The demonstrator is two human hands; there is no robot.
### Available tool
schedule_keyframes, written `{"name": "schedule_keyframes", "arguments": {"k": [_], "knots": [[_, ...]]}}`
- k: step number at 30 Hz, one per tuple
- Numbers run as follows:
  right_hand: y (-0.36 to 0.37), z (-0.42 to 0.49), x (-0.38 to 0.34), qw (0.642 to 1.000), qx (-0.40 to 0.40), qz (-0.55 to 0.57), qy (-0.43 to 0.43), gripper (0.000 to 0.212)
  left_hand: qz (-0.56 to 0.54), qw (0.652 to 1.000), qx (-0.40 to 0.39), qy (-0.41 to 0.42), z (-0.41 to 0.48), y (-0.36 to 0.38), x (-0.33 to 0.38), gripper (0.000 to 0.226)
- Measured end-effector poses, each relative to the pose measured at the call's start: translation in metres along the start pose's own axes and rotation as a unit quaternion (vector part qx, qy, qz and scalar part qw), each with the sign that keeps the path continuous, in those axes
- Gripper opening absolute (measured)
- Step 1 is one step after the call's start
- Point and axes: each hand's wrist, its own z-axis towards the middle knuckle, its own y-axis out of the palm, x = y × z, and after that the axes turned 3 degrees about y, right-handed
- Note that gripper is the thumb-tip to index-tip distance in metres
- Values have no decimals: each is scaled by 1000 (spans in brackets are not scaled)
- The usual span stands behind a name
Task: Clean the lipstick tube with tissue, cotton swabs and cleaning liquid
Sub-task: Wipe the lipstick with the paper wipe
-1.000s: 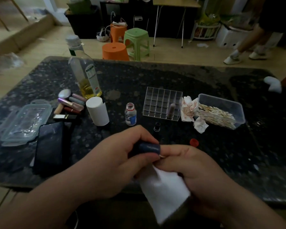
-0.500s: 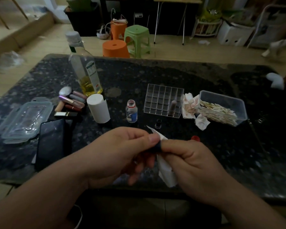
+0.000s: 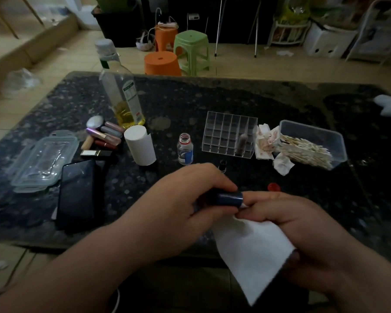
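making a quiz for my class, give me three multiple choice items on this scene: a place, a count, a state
1. Where are the cotton swabs? A in the clear tub B on the floor C on the phone
2. How many tubes stand in the grid organizer? A none B one C four
3. The small bottle is A capped B open C tipped over
Answers: 1 A, swabs fill the tub; 2 B, a single tube near its right end; 3 B, bare neck, red cap lies apart on the table.
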Motion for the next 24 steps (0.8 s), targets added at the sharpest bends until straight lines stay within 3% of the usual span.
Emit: {"name": "schedule_keyframes", "arguments": {"k": [1, 3, 5, 6, 8, 11, 14, 17, 21, 24], "knots": [[0, 1, 1, 999, 12, -31, -18, 36, -60, 995, -18, -77, 0, 0, 3, 28], [-2, 2, 3, 988, 30, -130, -76, 39, -256, 935, -61, -236, 3, 0, 7, 26], [2, 3, 3, 969, 45, -207, -124, 41, -383, 867, -80, -310, 6, 1, 8, 21], [3, 3, 3, 963, 48, -223, -143, 40, -401, 857, -71, -316, 6, 2, 8, 17], [8, 5, 0, 960, 65, -213, -170, 49, -397, 862, -25, -314, 7, 3, 8, 10], [9, 9, 1, 969, 106, -151, -167, 63, -354, 884, 43, -302, 8, 2, 9, 17], [4, 14, 7, 987, 122, -50, -97, 43, -229, 944, 54, -231, 3, 2, 9, 24], [0, 14, 8, 993, 61, 104, -4, 32, -76, 990, 37, -110, -3, 2, 3, 29], [-4, 15, 10, 987, -19, 150, 49, 38, 41, 999, 8, 7, 0, -2, -6, 28], [-6, 18, 13, 990, -6, 137, 34, 37, 36, 999, -6, -31, -1, -2, -6, 25]]}}
